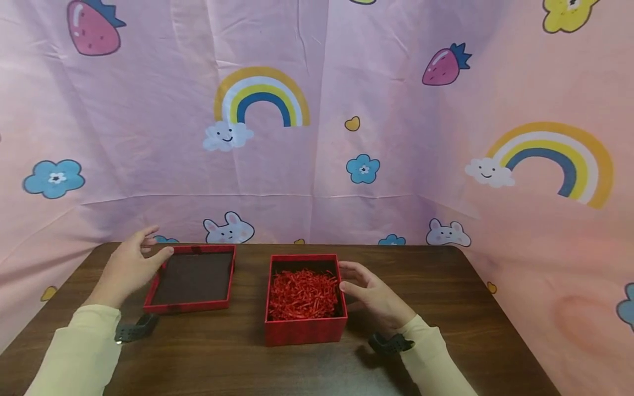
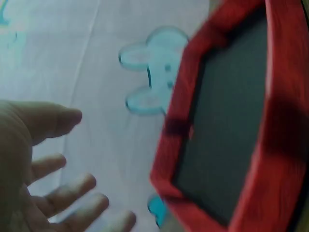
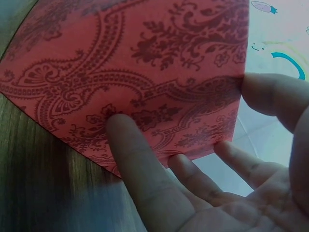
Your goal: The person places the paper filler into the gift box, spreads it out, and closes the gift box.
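Observation:
A red square box [image 1: 306, 333] with a dark inside stands on the table, filled with shredded red paper [image 1: 302, 294]. My right hand [image 1: 378, 300] is at its right side, thumb near the upper rim and fingers spread along the wall. Up close in the right wrist view, the box wall [image 3: 120, 63] carries a dark floral pattern, and the fingertips [image 3: 120, 128] rest against it. To the left lies a shallow red lid [image 1: 188, 308], its dark inside facing up. Beside the lid's left edge, my left hand [image 1: 126, 269] hovers with fingers loosely spread, holding nothing.
Everything sits on a dark brown wooden table [image 1: 213, 363]. A pastel cloth [image 1: 163, 137] printed with rainbows, rabbits and flowers hangs behind it and along both sides. Dark straps [image 1: 391, 344] circle both wrists. A strip of tabletop separates lid and box.

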### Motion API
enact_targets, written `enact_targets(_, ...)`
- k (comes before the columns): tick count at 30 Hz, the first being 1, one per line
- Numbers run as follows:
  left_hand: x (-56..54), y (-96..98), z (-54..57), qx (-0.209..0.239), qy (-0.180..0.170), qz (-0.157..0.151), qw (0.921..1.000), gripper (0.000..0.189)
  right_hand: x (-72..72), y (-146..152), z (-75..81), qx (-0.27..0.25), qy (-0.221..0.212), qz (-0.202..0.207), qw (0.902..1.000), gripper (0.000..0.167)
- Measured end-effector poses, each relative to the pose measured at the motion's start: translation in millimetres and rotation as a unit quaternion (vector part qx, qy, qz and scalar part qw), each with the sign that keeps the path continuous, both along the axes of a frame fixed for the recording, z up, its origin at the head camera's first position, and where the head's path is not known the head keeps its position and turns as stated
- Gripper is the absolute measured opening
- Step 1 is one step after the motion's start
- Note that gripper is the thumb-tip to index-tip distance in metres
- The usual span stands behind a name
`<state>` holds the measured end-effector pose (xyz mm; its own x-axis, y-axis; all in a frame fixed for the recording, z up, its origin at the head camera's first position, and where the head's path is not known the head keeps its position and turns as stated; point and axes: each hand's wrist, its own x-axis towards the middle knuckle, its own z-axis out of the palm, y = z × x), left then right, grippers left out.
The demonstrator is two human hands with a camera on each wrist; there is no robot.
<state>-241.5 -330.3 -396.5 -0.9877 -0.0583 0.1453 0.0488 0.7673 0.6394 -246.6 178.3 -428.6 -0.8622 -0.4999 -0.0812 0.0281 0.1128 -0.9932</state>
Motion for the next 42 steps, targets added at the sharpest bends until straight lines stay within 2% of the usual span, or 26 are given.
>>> enact_targets(4, 0.9, -26.1, -11.5, -0.007, -0.076, 0.005, 0.9971, 0.089, -1.2, 0, -0.3, 0.001, 0.002, 0.002, 1.0000, 0.056)
enact_targets(6, 1.1, -34.9, -19.1, 0.023, -0.120, -0.007, 0.9925, 0.090, -2.0, 1, -0.4, 0.003, 0.002, 0.003, 1.0000, 0.057)
enact_targets(9, 1.3, -41.9, -29.6, 0.089, -0.176, -0.032, 0.9798, 0.090, -2.6, 1, -0.2, 0.006, 0.002, 0.001, 1.0000, 0.057)
enact_targets(12, 0.6, -45.4, -37.4, 0.161, -0.221, -0.042, 0.9610, 0.087, -2.4, 1, -0.2, -0.001, -0.003, 0.001, 1.0000, 0.057)
enact_targets(14, 0.5, -47.9, -41.0, 0.190, -0.237, -0.046, 0.9516, 0.086, -2.3, 1, -1.0, -0.007, -0.006, 0.001, 1.0000, 0.057)
enact_targets(18, 0.6, -52.6, -46.9, 0.252, -0.248, -0.061, 0.9334, 0.081, -2.6, 1, -2.2, -0.012, -0.007, 0.003, 0.9999, 0.056)
enact_targets(23, 2.0, -56.0, -51.3, 0.303, -0.256, -0.073, 0.9150, 0.080, -2.3, 1, -2.2, -0.010, -0.007, 0.005, 0.9999, 0.057)
enact_targets(28, 4.2, -52.7, -52.7, 0.314, -0.254, -0.086, 0.9110, 0.081, -2.3, 2, -1.8, -0.007, -0.004, 0.004, 1.0000, 0.057)
enact_targets(37, 8.8, -41.2, -52.2, 0.303, -0.224, -0.070, 0.9237, 0.074, -2.3, 2, -3.3, -0.003, -0.002, 0.003, 1.0000, 0.055)
enact_targets(42, 7.6, -33.3, -43.7, 0.299, -0.197, -0.072, 0.9312, 0.075, -1.7, 2, -2.6, -0.003, -0.003, 0.000, 1.0000, 0.056)
